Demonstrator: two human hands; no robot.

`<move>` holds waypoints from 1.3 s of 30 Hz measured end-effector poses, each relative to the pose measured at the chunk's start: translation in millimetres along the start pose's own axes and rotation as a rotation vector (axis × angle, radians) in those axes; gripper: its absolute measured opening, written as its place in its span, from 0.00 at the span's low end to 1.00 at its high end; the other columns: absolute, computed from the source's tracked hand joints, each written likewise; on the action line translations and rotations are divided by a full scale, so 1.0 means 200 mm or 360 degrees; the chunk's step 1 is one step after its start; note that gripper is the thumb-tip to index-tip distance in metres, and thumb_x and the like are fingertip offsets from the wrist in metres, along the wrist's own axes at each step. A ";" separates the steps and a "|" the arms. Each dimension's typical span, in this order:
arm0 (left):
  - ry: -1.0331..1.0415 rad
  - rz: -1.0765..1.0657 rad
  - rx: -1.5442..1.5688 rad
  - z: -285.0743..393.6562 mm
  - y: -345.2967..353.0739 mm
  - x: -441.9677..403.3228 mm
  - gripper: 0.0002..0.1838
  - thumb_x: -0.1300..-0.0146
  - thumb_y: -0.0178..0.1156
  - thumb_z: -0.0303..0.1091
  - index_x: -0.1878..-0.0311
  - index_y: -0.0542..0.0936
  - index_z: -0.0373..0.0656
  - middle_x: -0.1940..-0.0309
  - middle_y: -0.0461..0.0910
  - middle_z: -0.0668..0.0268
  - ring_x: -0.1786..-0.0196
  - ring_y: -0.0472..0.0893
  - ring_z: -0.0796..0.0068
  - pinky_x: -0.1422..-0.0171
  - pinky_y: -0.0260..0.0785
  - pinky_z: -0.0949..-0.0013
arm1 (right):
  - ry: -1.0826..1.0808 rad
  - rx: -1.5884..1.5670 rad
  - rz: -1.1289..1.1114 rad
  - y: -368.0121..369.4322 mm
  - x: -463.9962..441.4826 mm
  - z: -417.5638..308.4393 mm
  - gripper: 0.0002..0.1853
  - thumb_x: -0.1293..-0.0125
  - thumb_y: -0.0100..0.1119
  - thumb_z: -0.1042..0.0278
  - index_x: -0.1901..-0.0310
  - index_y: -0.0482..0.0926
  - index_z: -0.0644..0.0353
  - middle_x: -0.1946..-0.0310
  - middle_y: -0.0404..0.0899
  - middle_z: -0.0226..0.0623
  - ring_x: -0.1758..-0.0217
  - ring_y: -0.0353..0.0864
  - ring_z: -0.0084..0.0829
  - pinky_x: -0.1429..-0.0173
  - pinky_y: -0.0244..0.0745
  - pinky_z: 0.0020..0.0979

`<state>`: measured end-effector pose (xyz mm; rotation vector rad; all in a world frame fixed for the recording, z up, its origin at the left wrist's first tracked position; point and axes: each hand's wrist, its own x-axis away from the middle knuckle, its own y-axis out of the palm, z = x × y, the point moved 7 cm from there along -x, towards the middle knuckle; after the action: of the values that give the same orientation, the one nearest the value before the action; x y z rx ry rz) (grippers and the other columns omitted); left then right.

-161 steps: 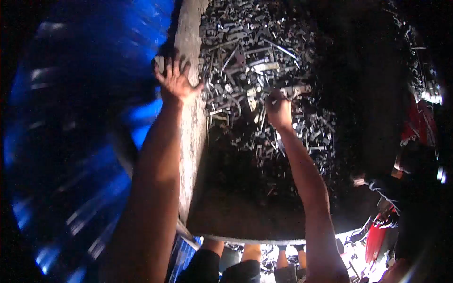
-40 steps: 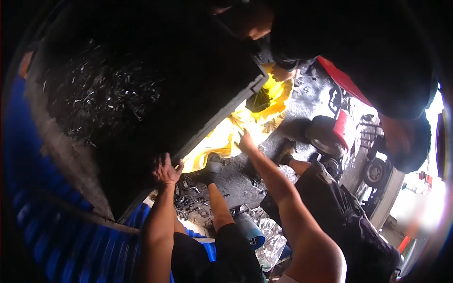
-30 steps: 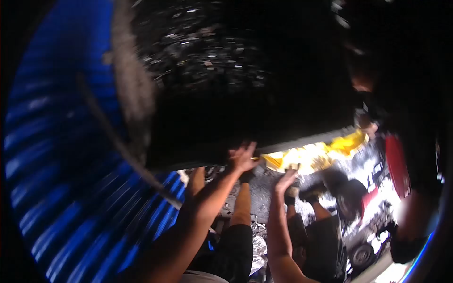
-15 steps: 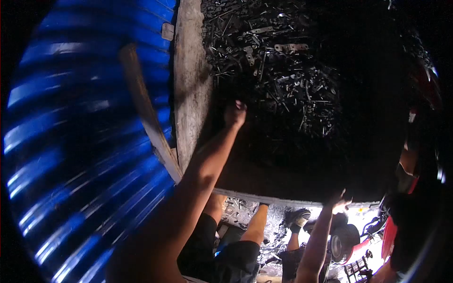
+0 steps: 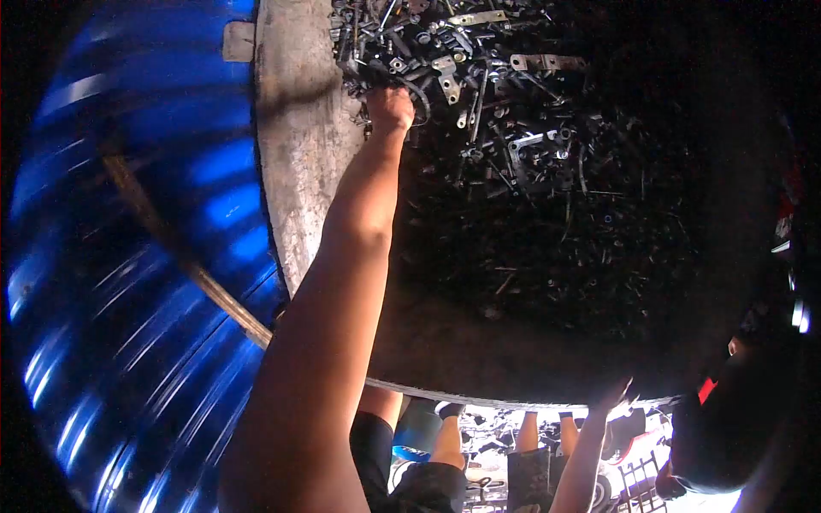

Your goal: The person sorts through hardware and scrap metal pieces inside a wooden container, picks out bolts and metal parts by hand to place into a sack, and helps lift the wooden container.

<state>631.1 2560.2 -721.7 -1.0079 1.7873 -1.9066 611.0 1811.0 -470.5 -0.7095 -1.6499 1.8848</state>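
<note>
- The left hand (image 5: 392, 109) reaches into loose metal parts (image 5: 479, 120), beside the pale wooden board (image 5: 295, 137); its fingertips are hard to make out.
- The right hand (image 5: 612, 398) is at the near edge of the dark tabletop (image 5: 462, 346), its grip unclear.
- Flat holed brackets (image 5: 547, 62) lie among the parts, right of the left hand.
- Blue corrugated sheeting (image 5: 171, 282) stands left of the board, a curved wooden strip (image 5: 209, 286) across it.
- Legs (image 5: 447, 440) show below the edge.

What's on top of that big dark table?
Loose metal parts, including a flat holed plate. The left hand covers whatever lies beneath it; the right of the table is too dark.
</note>
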 end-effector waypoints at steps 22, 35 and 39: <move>0.0042 0.0973 0.2575 -0.24 -0.58 0.11 0.10 0.35 0.54 0.34 0.58 0.70 0.37 0.70 0.74 0.64 0.71 0.76 0.74 0.63 0.75 0.69 | -0.0008 0.0044 -0.0064 0.00 0.00 -0.04 0.34 0.46 0.59 0.41 0.41 0.66 0.49 0.45 0.60 0.62 0.44 0.64 0.53 0.45 0.63 0.52; 0.0100 0.0133 0.0363 0.11 -0.16 -0.07 0.27 0.55 0.68 0.52 0.54 0.79 0.45 0.64 0.82 0.54 0.57 0.80 0.53 0.51 0.73 0.57 | -0.0080 0.0002 -0.0040 0.03 0.01 -0.04 0.34 0.46 0.59 0.41 0.40 0.66 0.50 0.43 0.57 0.64 0.41 0.60 0.56 0.41 0.59 0.52; -0.0063 0.0564 0.0531 0.10 -0.03 -0.07 0.23 0.59 0.68 0.53 0.69 0.81 0.42 0.70 0.81 0.52 0.63 0.82 0.55 0.55 0.76 0.59 | -0.0121 -0.0004 -0.0029 0.05 0.02 -0.02 0.34 0.46 0.59 0.42 0.40 0.66 0.50 0.42 0.56 0.64 0.40 0.59 0.56 0.40 0.57 0.52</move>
<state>655.3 2556.2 -721.0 -0.5665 1.4437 -1.8575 611.0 1815.2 -481.5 -0.6290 -1.7003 1.9189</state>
